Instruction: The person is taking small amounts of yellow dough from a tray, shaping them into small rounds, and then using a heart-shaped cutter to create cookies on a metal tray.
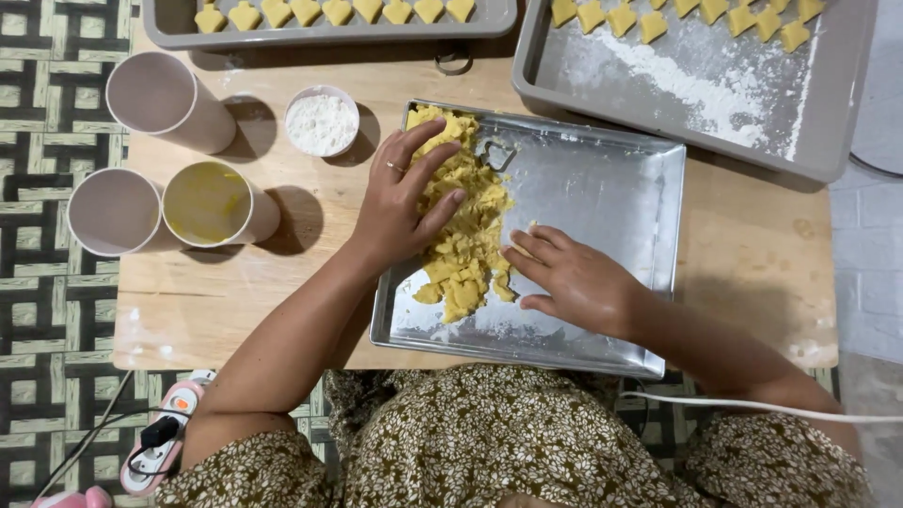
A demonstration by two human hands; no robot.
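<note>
A shiny metal tray (611,188) lies on a low wooden table (752,254). Crumbly yellow dough (470,235) is heaped along the tray's left side. My left hand (400,198), a ring on one finger, rests flat on the dough with fingers spread. My right hand (569,277) lies palm down on the tray, its fingertips touching the dough's right edge. A small metal cookie cutter (494,152) sits on the tray just beyond the dough.
Two grey trays (282,36) (752,132) at the back hold rows of cut yellow dough shapes; the right one is floured. A small bowl of flour (322,120), three cups (165,99) (115,212) (214,202) stand left. A power strip (165,437) lies on the floor.
</note>
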